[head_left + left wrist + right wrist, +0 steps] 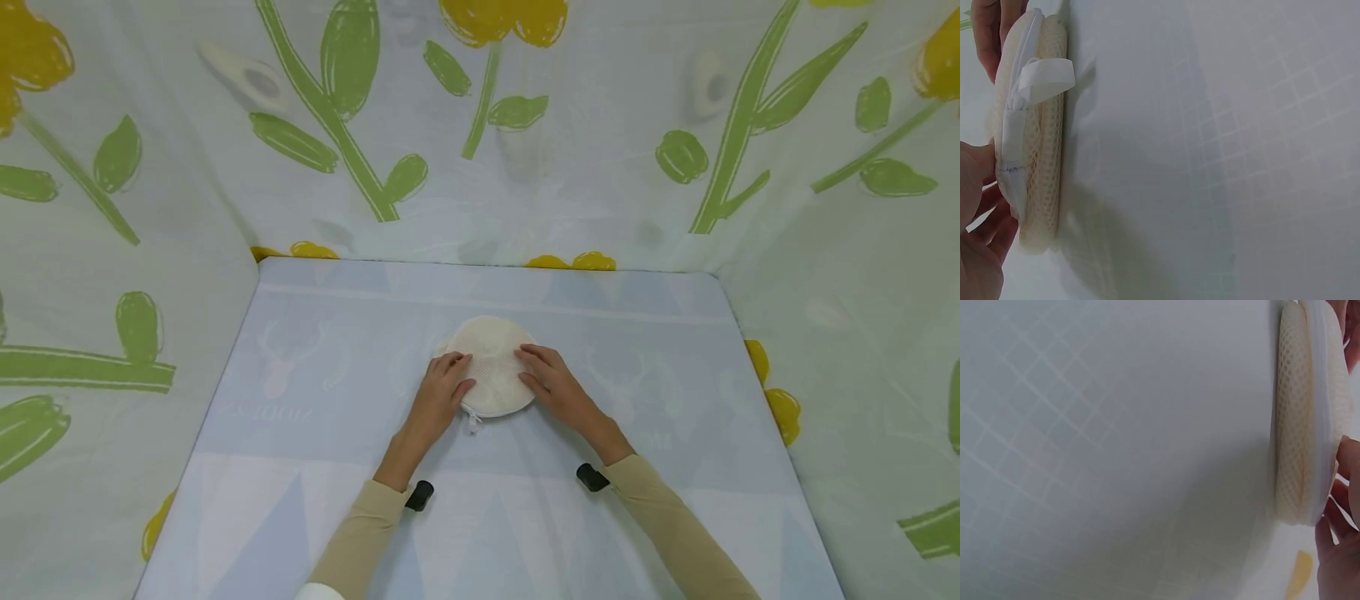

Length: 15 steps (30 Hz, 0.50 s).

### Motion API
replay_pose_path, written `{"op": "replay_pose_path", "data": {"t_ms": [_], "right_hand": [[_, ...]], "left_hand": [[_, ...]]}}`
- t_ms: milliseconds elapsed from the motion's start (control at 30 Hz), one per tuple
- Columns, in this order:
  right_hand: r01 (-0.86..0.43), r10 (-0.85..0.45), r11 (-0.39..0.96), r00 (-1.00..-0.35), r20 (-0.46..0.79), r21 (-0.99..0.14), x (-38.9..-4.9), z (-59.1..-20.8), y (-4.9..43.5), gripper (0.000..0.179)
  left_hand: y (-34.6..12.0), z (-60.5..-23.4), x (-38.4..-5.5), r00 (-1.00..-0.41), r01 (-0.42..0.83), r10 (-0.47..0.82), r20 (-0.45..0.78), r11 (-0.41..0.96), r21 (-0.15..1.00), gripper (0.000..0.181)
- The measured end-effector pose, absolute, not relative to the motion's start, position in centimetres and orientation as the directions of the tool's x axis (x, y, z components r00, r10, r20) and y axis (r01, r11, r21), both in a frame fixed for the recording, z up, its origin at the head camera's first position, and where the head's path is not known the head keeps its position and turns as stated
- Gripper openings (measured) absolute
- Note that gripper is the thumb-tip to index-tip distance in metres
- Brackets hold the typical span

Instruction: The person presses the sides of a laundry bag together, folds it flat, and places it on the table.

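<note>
A round cream mesh laundry bag (491, 367) lies flat on the table, with a pale zipper band running round its side. A white loop tag (1047, 80) sticks out from its near side in the left wrist view. My left hand (438, 392) rests on the bag's left part, thumb and fingertips spread over the rim. On the right part lies my right hand (558, 387), its fingers likewise spread and touching the top near the edge. Seen from the right wrist, the mesh side of the bag (1294, 419) looks thick and layered against the tabletop.
The table (315, 492) has a pale blue and white patterned cover. Cloth walls with yellow flowers and green leaves (352, 58) enclose it at the back and sides. Black wrist cameras (420, 496) sit on both forearms, just above the tabletop.
</note>
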State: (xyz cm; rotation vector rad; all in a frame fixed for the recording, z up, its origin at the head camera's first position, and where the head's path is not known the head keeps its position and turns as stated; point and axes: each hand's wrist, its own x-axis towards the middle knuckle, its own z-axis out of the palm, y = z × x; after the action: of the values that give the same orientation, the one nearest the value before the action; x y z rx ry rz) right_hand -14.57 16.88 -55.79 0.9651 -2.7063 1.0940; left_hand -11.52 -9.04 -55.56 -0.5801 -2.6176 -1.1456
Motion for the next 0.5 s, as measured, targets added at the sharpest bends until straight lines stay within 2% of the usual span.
{"op": "replay_pose_path", "data": {"t_ms": [300,500], "right_hand": [[-0.605,-0.535,0.572,-0.787,0.308,-0.554,-14.77,-55.94,16.72,0.042],[-0.574,-0.539,0.601,-0.805,0.248,-0.556,-14.82,-55.92,16.65,0.04]], "left_hand": [[-8.88,-55.79,-11.87,-0.894,0.445,0.264,0.363,0.618,0.648,0.039],[-8.92,-55.94,-12.07,-0.897,0.439,0.267,0.352,0.625,0.645,0.039]]}}
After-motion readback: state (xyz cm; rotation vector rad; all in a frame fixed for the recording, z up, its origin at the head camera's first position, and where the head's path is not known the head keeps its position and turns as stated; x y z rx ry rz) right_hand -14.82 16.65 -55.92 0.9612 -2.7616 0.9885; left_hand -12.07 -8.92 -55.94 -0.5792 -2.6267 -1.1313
